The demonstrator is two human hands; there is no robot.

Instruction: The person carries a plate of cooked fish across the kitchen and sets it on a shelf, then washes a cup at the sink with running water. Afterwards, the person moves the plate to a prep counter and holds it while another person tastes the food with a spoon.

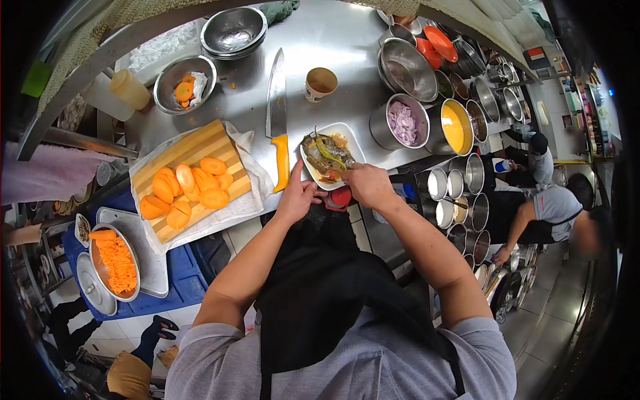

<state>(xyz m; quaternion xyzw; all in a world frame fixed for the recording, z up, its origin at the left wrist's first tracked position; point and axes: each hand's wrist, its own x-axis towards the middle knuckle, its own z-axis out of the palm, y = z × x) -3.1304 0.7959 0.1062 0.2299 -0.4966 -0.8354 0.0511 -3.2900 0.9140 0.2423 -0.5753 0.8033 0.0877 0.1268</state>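
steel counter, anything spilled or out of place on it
A small orange scrap lies loose on the steel counter, right of the bowl holding orange pieces. It looks odd there, perhaps dropped.

And here's the white dish, squarish, sitting near the counter edge. It's loaded with dark food, a long green pepper draped on top!

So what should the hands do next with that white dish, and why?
Maybe the right hand could gently pinch a little food near the long green pepper, while the left hand steadies the white dish. The right hand reaches over the dish's near-right side, close to the food, and the left is by its near-left corner.
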